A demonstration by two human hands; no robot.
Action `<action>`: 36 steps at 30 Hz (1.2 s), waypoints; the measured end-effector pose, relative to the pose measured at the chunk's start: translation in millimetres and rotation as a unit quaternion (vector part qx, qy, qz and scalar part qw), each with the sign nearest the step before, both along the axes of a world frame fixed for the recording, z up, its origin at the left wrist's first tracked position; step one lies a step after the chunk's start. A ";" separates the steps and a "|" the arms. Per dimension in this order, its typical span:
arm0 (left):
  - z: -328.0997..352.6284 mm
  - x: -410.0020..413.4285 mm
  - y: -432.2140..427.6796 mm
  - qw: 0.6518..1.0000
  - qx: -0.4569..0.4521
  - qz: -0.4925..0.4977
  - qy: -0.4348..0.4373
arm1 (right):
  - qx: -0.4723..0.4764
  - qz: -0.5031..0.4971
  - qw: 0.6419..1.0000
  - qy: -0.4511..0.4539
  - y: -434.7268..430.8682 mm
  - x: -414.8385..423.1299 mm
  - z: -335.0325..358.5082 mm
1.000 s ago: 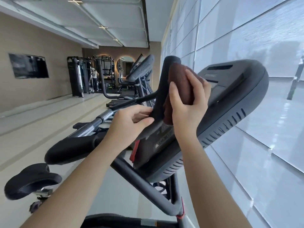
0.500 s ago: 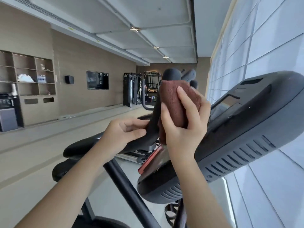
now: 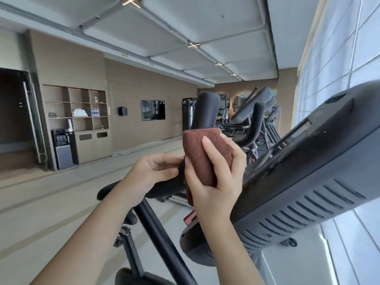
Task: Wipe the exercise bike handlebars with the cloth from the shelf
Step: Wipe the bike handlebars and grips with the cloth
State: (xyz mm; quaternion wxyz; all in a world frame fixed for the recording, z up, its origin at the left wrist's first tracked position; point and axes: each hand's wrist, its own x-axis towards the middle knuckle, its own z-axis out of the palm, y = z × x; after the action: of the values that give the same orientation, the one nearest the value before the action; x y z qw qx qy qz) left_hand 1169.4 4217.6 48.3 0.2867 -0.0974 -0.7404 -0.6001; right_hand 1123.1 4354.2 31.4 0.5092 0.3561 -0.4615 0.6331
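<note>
The person's right hand (image 3: 216, 182) is wrapped round a reddish-brown cloth (image 3: 197, 147). The fingers lie across its front, the thumb sits on its left side, and the cloth is clamped snugly against the upright horn of the exercise bike's handlebar (image 3: 205, 110). The cloth sleeves the bar about midway up. The rounded black tip of the horn stands bare above it, and a loose tail of fabric hangs down below the palm.

The left hand (image 3: 152, 171) is just beside the right, at the bend where the bar turns level. Its fingers are curled over the black grip and the thumb is tucked beneath, so it has hold of the handlebar itself.

Right of both hands, the dark grey console (image 3: 308, 182) of the bike tilts across, its vented underside showing. The black frame tube (image 3: 160, 233) slants down beneath the forearms.

On the far wall there is an open shelf unit (image 3: 76, 108) with a few small items in its compartments. A water dispenser (image 3: 61, 149) stands below it and a dark wall screen (image 3: 153, 110) hangs further along. More exercise machines (image 3: 253, 112) line the window side.
</note>
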 end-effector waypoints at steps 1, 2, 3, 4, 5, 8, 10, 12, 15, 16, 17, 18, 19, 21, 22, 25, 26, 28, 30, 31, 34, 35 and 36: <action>0.1 -0.4 -0.6 1.000 0.003 0.002 -0.004 | -0.005 -0.002 1.000 0.007 1.4 -3.4 10.9; 0.4 -0.9 -1.0 1.000 0.009 0.000 -0.009 | -0.011 0.000 1.000 0.009 2.1 -6.4 21.4; 0.6 -1.1 -1.2 1.000 0.017 -0.002 -0.012 | -0.016 0.007 1.000 0.007 2.5 -8.6 30.2; 1.4 -1.1 -1.7 1.000 0.022 -0.002 -0.015 | -0.020 0.018 1.000 0.002 2.4 -10.3 36.4; 1.6 -0.5 -2.2 1.000 0.023 -0.001 -0.016 | -0.020 0.030 0.999 -0.003 1.3 -10.7 38.4; 0.7 2.7 -2.2 0.999 0.026 0.024 -0.026 | -0.009 0.056 0.998 -0.014 -4.3 -6.4 22.1; 0.3 4.4 -1.9 0.999 0.028 0.029 -0.030 | -0.005 0.066 0.997 -0.027 -6.8 -2.8 3.6; 1.0 5.0 -1.6 0.999 0.024 0.030 -0.025 | -0.005 0.077 0.997 -0.027 -6.8 -0.5 -7.3; 3.2 4.9 -2.3 0.998 0.014 0.040 -0.040 | -0.021 0.082 0.996 -0.020 1.0 -1.6 3.5; 4.0 4.7 -2.9 0.998 0.015 0.038 -0.046 | -0.035 0.085 0.995 -0.025 4.1 -3.7 15.2; 4.0 4.7 -4.3 0.998 0.013 0.034 -0.051 | -0.049 0.096 0.993 -0.038 6.8 -7.4 29.0; 4.4 5.1 -5.4 0.998 0.015 0.033 -0.054 | -0.056 0.118 0.990 -0.057 8.9 -11.8 43.2; 5.1 5.5 -6.5 0.998 0.017 0.034 -0.056 | -0.055 0.149 0.984 -0.075 10.6 -15.3 55.0; 6.0 5.0 -8.7 0.997 0.021 0.034 -0.062 | -0.043 0.212 0.972 -0.094 9.9 -18.6 62.3; 6.9 5.5 -9.3 0.997 0.018 0.035 -0.065 | -0.041 0.226 0.969 -0.095 7.9 -16.9 58.2; 6.7 5.0 -8.6 0.997 0.007 0.043 -0.060 | -0.049 0.220 0.969 -0.098 -0.3 -4.8 29.3; 6.9 5.2 -7.7 0.997 0.010 0.040 -0.057 | -0.056 0.215 0.970 -0.100 -2.6 -0.5 21.0; 7.8 5.4 -6.6 0.998 0.016 0.031 -0.057 | -0.061 0.210 0.970 -0.108 -4.0 2.8 16.5; 8.0 5.4 -6.2 0.998 0.012 0.024 -0.057 | -0.068 0.219 0.966 -0.117 -0.4 0.1 27.9; 7.8 4.5 -6.8 0.998 0.014 0.027 -0.058 | -0.074 0.229 0.963 -0.118 2.0 -2.9 38.3; 7.2 3.8 -8.6 0.997 0.027 0.036 -0.068 | -0.071 0.251 0.960 -0.106 4.6 -10.5 61.8; 7.2 4.2 -9.1 0.997 0.024 0.034 -0.069 | -0.068 0.254 0.959 -0.103 4.9 -10.6 62.2; 7.2 4.5 -9.4 0.997 0.022 0.036 -0.072 | -0.066 0.260 0.958 -0.103 4.9 -10.8 58.6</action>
State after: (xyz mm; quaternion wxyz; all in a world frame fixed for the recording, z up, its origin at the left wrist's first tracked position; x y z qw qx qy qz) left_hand 1173.9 4208.3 55.5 0.2565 -0.0210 -0.7486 -0.6110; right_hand 1112.3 4359.1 89.9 0.2992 0.3625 -0.3598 0.8060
